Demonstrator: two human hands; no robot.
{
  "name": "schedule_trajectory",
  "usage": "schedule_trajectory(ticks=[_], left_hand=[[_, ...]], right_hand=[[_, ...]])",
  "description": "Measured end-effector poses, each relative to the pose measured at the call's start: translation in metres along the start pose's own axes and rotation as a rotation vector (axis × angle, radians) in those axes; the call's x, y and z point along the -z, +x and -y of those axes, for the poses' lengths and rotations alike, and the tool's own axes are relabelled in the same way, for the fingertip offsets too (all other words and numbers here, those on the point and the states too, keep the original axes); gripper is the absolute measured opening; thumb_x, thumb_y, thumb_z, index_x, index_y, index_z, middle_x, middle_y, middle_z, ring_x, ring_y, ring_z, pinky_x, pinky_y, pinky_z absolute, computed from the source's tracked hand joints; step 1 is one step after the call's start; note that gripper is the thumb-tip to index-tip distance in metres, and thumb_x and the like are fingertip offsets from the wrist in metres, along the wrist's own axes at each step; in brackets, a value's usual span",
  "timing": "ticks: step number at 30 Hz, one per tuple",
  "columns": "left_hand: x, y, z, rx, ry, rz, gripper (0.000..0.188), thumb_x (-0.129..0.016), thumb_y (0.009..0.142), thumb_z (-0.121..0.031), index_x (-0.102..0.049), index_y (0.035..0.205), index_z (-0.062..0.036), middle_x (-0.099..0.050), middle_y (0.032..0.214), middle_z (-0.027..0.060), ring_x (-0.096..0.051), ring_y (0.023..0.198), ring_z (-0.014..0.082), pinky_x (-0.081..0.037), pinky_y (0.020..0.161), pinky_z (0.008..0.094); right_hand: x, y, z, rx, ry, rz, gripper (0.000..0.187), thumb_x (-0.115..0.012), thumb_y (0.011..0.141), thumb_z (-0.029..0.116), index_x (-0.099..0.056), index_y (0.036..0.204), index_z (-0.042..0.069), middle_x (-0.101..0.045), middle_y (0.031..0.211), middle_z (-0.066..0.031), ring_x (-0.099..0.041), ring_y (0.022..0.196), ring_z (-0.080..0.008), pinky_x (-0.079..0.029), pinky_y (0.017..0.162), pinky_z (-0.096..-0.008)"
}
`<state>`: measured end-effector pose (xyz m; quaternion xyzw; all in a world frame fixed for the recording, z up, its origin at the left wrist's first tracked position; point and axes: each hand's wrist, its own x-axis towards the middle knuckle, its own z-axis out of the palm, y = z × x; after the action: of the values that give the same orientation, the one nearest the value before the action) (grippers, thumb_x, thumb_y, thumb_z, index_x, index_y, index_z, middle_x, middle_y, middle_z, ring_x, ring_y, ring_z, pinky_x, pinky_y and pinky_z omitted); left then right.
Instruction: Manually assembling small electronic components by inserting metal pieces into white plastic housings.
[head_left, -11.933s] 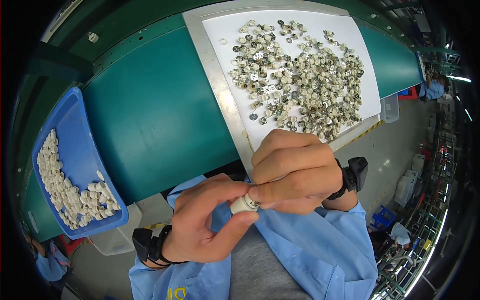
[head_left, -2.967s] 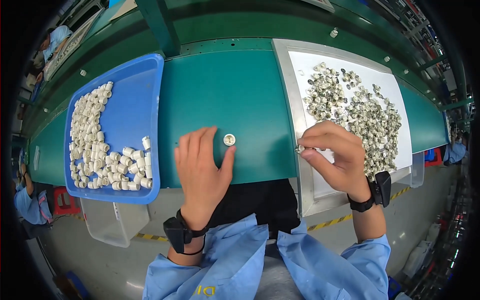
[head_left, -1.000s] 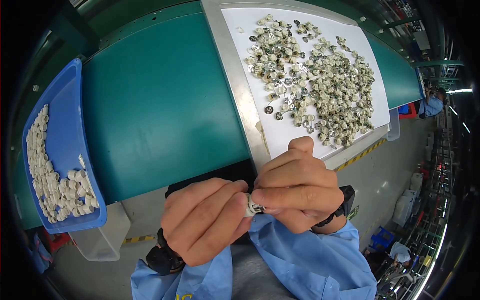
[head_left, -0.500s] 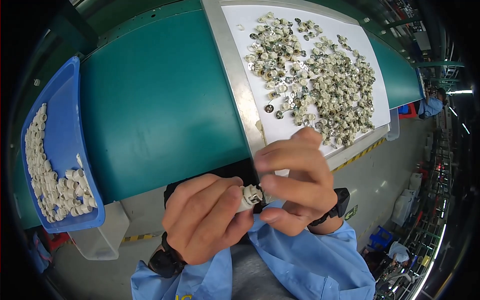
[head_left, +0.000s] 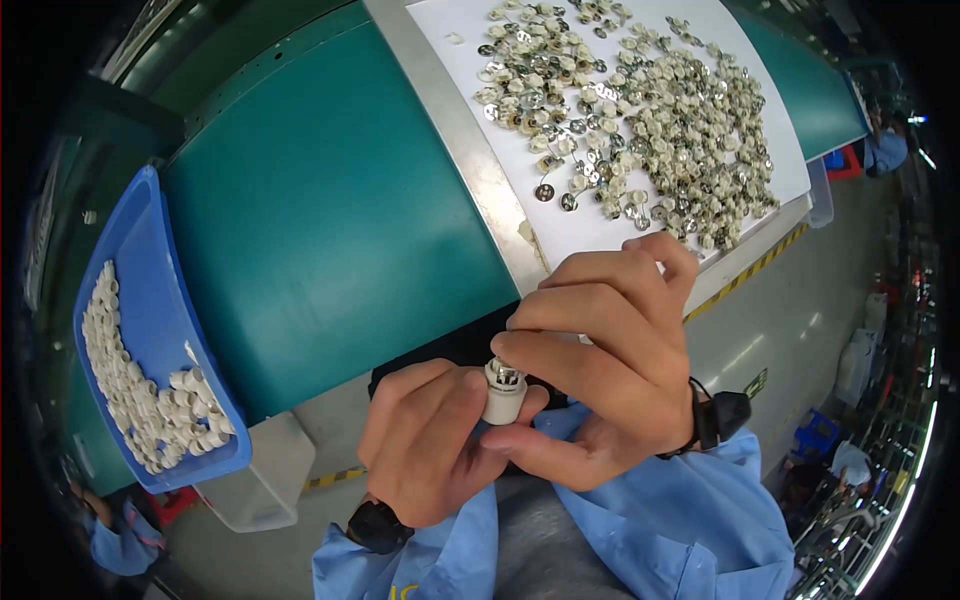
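A small white cylindrical socket (head_left: 503, 404) stands roughly upright between my hands, with metal contacts showing at its open top. My left hand (head_left: 425, 440) is closed on its left side, thumb and fingers pinching the wall. From the right, my right hand (head_left: 610, 360) closes round it. The right index fingertip presses at the top, by the metal insert, and the thumb lies against the lower part. What the right fingertip covers is hidden.
A blue tray (head_left: 160, 310) of white cylindrical housings stands at the left, on the green work surface (head_left: 320, 210). A metal rail (head_left: 470, 170) borders a white sheet (head_left: 450, 75) at the right, covered with many small cream-and-metal parts (head_left: 690, 150). Below the tray is a clear bin (head_left: 255, 480).
My right index finger has come down onto the socket's top, and its thumb has moved in against the lower part. The socket has turned more upright. The whole view has shifted slightly.
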<state>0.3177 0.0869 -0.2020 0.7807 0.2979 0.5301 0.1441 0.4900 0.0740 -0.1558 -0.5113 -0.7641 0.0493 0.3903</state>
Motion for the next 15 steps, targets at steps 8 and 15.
schedule_trajectory(ticks=[8, 15], left_hand=[[-0.019, -0.002, -0.008, 0.195, -0.189, -0.047, 0.049, -0.090, 0.071, -0.009, -0.064, 0.109, 0.0053, -0.069, 0.083, 0.0138, -0.067, 0.069, 0.0276, -0.054, 0.055, 0.0320], [-0.006, 0.003, -0.008, -0.081, -0.124, 0.097, 0.038, -0.079, 0.085, -0.017, -0.064, 0.111, 0.0066, -0.070, 0.080, 0.0156, -0.069, 0.071, 0.0288, -0.056, 0.057, 0.0303]], right_hand=[[0.016, -0.002, -0.015, 0.021, -0.043, 0.004, 0.035, -0.077, 0.071, 0.042, -0.072, 0.084, 0.010, -0.066, 0.083, -0.0006, -0.062, 0.072, -0.0187, -0.029, 0.089, -0.0463], [0.025, -0.003, -0.011, 0.098, -0.001, -0.042, 0.030, -0.075, 0.073, 0.039, -0.071, 0.081, 0.010, -0.064, 0.074, 0.0006, -0.060, 0.065, -0.0173, -0.030, 0.078, -0.0439]])
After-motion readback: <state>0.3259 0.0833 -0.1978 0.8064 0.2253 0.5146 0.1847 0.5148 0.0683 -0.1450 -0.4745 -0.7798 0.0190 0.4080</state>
